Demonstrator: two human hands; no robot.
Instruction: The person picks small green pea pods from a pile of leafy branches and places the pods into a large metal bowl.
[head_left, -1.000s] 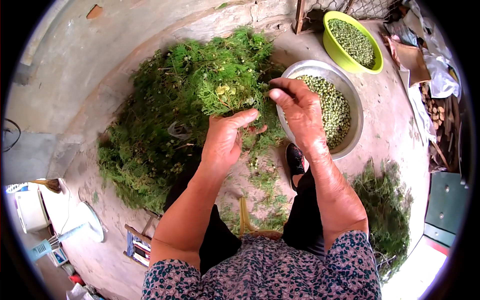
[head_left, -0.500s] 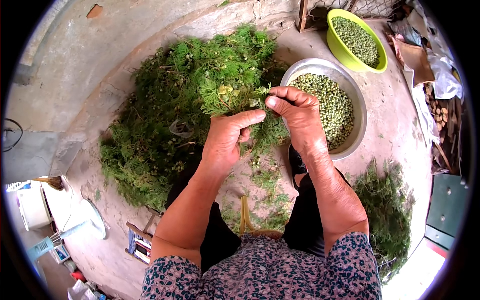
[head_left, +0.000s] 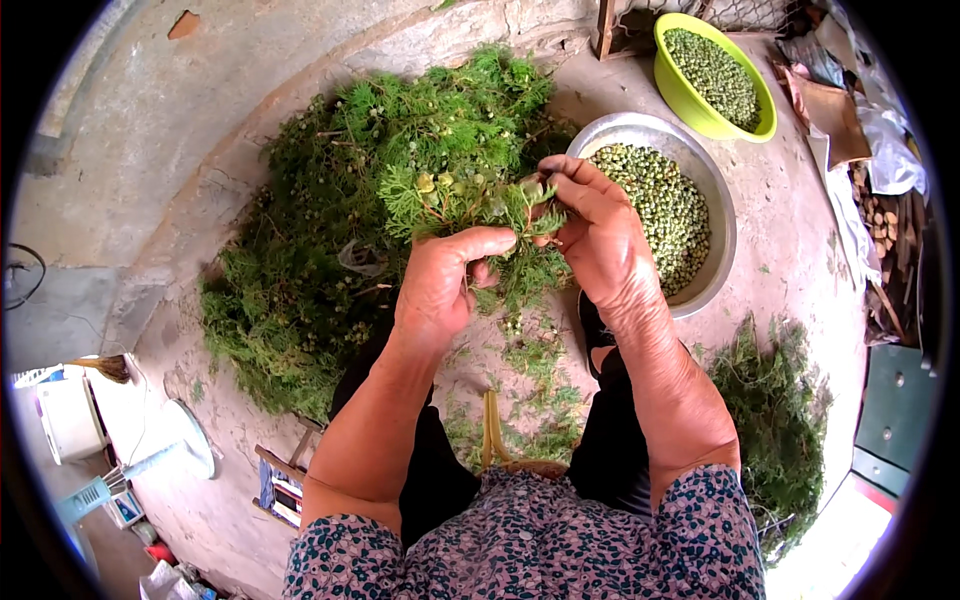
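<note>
My left hand [head_left: 440, 285] is closed on a leafy evergreen sprig [head_left: 440, 205], gripping it with thumb and curled fingers. Pale yellow-green round cones sit among its flat green fronds. At the sprig's right end my right hand [head_left: 605, 230] has its fingers bent in against the fronds; whatever lies between them is hidden. Beyond both hands spreads a large heap of cut evergreen branches [head_left: 300, 230]. Just right of my right hand stands a wide metal basin [head_left: 722, 220] holding many small green cones [head_left: 665, 210].
A lime-green basin [head_left: 675, 85] of similar cones stands at the far right. A smaller branch pile [head_left: 765, 420] lies by my right leg. Loose clippings [head_left: 540, 360] litter the floor between my feet. Left are a small stool [head_left: 280, 485] and a broom head [head_left: 108, 368].
My right hand has shifted slightly right and turned, its fingers curling further in at the sprig's end. My left hand has moved slightly left with the sprig.
</note>
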